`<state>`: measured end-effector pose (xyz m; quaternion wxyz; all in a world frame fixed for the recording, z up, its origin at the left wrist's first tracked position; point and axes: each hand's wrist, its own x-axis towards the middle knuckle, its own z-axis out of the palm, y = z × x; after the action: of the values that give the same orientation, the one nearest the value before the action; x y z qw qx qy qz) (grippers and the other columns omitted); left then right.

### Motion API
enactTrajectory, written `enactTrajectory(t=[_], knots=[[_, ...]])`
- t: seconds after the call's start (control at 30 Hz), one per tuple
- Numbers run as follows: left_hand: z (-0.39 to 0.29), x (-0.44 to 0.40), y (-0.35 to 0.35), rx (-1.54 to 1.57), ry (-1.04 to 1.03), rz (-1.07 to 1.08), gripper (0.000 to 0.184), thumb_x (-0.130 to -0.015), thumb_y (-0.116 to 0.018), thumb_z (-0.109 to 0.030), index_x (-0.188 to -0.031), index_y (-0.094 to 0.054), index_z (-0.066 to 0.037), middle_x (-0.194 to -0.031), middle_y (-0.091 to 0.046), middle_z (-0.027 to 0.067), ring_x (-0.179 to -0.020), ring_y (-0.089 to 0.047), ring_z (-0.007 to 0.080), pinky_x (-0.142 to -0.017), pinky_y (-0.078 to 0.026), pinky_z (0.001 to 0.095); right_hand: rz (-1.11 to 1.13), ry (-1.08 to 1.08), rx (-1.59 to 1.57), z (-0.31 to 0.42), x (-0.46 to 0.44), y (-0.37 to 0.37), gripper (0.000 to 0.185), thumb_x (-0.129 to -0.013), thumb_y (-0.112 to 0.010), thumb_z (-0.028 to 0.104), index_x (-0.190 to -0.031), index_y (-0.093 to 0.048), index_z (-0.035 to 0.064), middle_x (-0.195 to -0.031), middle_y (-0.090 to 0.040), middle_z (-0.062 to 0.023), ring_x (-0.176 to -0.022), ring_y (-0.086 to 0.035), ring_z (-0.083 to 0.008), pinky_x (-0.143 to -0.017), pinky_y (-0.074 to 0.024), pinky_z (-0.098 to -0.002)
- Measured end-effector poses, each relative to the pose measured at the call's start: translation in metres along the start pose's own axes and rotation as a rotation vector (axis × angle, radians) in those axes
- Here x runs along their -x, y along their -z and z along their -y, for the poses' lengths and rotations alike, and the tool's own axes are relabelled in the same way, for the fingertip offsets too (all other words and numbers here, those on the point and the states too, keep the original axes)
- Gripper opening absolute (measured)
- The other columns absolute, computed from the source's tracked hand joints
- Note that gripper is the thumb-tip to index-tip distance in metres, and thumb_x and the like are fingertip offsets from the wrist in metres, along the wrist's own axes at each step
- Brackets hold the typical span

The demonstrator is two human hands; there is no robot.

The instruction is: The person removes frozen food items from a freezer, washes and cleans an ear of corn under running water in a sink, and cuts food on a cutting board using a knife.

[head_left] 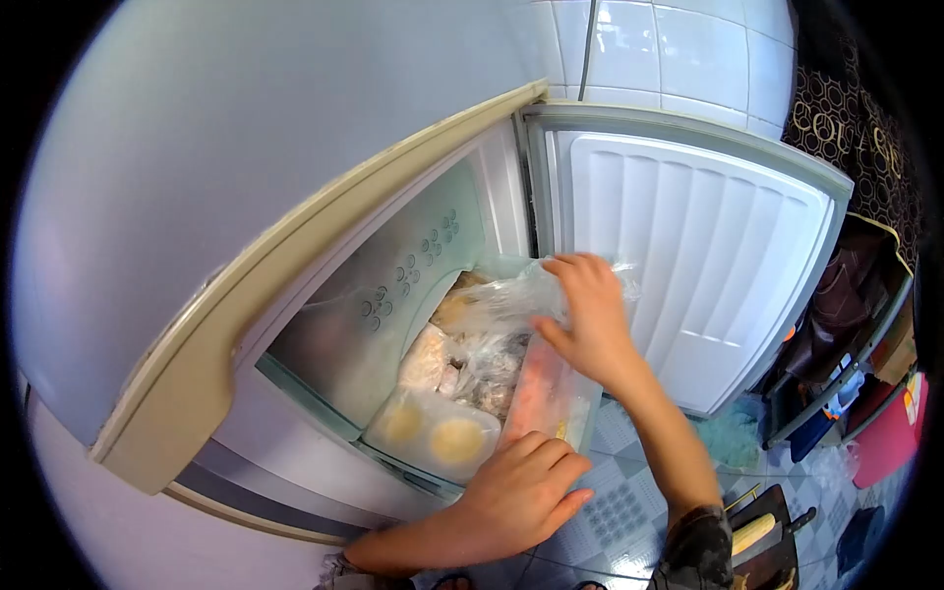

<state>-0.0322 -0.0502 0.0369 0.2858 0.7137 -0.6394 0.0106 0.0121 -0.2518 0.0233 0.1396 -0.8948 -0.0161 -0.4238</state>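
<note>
A freezer drawer [593,418] is pulled out, packed with bagged food. My right hand [592,315] is over its far right side, with fingers and thumb bent around a clear plastic bag [497,303]. My left hand [526,490] is over the drawer's near corner, at the near end of a pinkish-red package [536,379]. Its fingers are loosely bent, the thumb stands apart, and nothing shows between them. Left of that hand is a bag with two round yellowish pieces [457,441]. Pale, wrapped lumps [425,359] lie behind it.
The white-lined freezer door [688,246] stands open on the right. A beige-edged upper door [324,211] juts out at left. On the tiled floor [619,492], a board [772,521] holds a knife [801,519] and a yellowish long item [752,534]. A pink container [890,442] is at far right.
</note>
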Motion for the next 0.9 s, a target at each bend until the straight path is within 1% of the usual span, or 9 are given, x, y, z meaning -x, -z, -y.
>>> enactTrajectory(t=[0.1,0.17,0.27,0.3,0.37,0.47,0.73,0.87,0.9], knots=[[0.000,0.000,0.001,-0.004,-0.010,0.003,0.025,-0.076,-0.063,-0.019,-0.094,-0.057,-0.003,-0.089,-0.056,0.0096,-0.084,-0.052,0.0262,-0.075,-0.042,0.0338,0.112,0.039,0.282,-0.005,-0.029,-0.041,0.059,-0.067,-0.071,0.021,-0.117,-0.045,0.0024,-0.112,-0.052,-0.0151,-0.112,-0.043,-0.0318,-0.096,-0.0256,-0.0502],[0.001,0.000,0.002,0.007,-0.017,-0.006,0.024,-0.076,-0.063,-0.018,-0.094,-0.057,-0.003,-0.088,-0.056,0.0095,-0.083,-0.052,0.0261,-0.074,-0.042,0.0339,0.693,-0.206,0.495,-0.004,-0.048,-0.044,0.049,-0.067,-0.070,0.023,-0.109,-0.054,0.0043,-0.099,-0.059,-0.0125,-0.112,-0.043,-0.0288,-0.092,-0.0280,-0.0491],[0.003,0.002,0.003,0.027,0.013,-0.029,0.023,-0.076,-0.063,-0.018,-0.093,-0.057,-0.003,-0.084,-0.055,0.0088,-0.082,-0.051,0.0258,-0.073,-0.042,0.0340,0.729,-0.271,0.436,-0.019,-0.070,-0.050,0.035,-0.067,-0.068,0.022,-0.098,-0.061,0.0070,-0.088,-0.061,-0.0093,-0.104,-0.048,-0.0247,-0.085,-0.0326,-0.0458],[0.004,0.002,0.002,0.031,0.021,-0.047,0.023,-0.076,-0.063,-0.018,-0.092,-0.057,-0.003,-0.083,-0.055,0.0086,-0.081,-0.051,0.0257,-0.072,-0.042,0.0341,0.730,-0.269,0.437,-0.016,-0.074,-0.044,0.035,-0.067,-0.068,0.022,-0.098,-0.061,0.0070,-0.088,-0.061,-0.0093,-0.104,-0.048,-0.0247,-0.085,-0.0326,-0.0458],[0.005,0.003,0.001,0.034,0.029,-0.066,0.022,-0.076,-0.063,-0.017,-0.092,-0.057,-0.003,-0.081,-0.054,0.0083,-0.080,-0.051,0.0256,-0.071,-0.042,0.0342,0.319,-0.060,0.306,-0.004,-0.079,-0.023,0.019,-0.067,-0.066,0.016,-0.084,-0.065,0.0075,-0.091,-0.059,-0.0086,-0.093,-0.052,-0.0230,-0.078,-0.0347,-0.0414],[0.010,0.004,-0.001,0.025,0.037,-0.076,0.021,-0.075,-0.063,-0.016,-0.091,-0.057,-0.003,-0.081,-0.054,0.0083,-0.081,-0.051,0.0257,-0.071,-0.042,0.0343,0.106,0.001,0.189,0.015,-0.074,-0.020,0.013,-0.067,-0.062,0.011,-0.079,-0.064,0.0078,-0.097,-0.056,-0.0094,-0.089,-0.052,-0.0247,-0.075,-0.0367,-0.0413],[0.011,0.007,0.007,-0.050,0.133,-0.123,0.025,-0.076,-0.062,-0.017,-0.093,-0.054,0.000,-0.086,-0.054,0.0114,-0.083,-0.050,0.0284,-0.075,-0.041,0.0358,0.067,0.020,-0.292,0.044,-0.008,0.020,0.016,-0.069,-0.056,0.007,-0.082,-0.053,-0.0015,-0.095,-0.051,-0.0155,-0.081,-0.054,-0.0349,-0.066,-0.0452,-0.0398],[0.013,0.006,-0.001,-0.033,0.309,-0.199,0.033,-0.070,-0.068,-0.017,-0.095,-0.052,-0.002,-0.091,-0.051,0.0126,-0.091,-0.049,0.0298,-0.078,-0.040,0.0371,0.103,0.141,-0.444,0.056,0.029,0.080,0.011,-0.069,-0.052,0.008,-0.076,-0.051,0.0000,-0.093,-0.055,-0.0141,-0.076,-0.056,-0.0295,-0.065,-0.0459,-0.0350],[0.013,0.003,-0.005,-0.048,0.298,-0.425,0.044,-0.068,-0.070,-0.018,-0.103,-0.049,0.000,-0.100,-0.049,0.0139,-0.098,-0.046,0.0302,-0.082,-0.038,0.0384,0.138,0.145,-0.465,0.059,0.038,0.096,0.010,-0.069,-0.054,0.009,-0.075,-0.052,0.0010,-0.094,-0.056,-0.0139,-0.073,-0.056,-0.0283,-0.062,-0.0461,-0.0336]])
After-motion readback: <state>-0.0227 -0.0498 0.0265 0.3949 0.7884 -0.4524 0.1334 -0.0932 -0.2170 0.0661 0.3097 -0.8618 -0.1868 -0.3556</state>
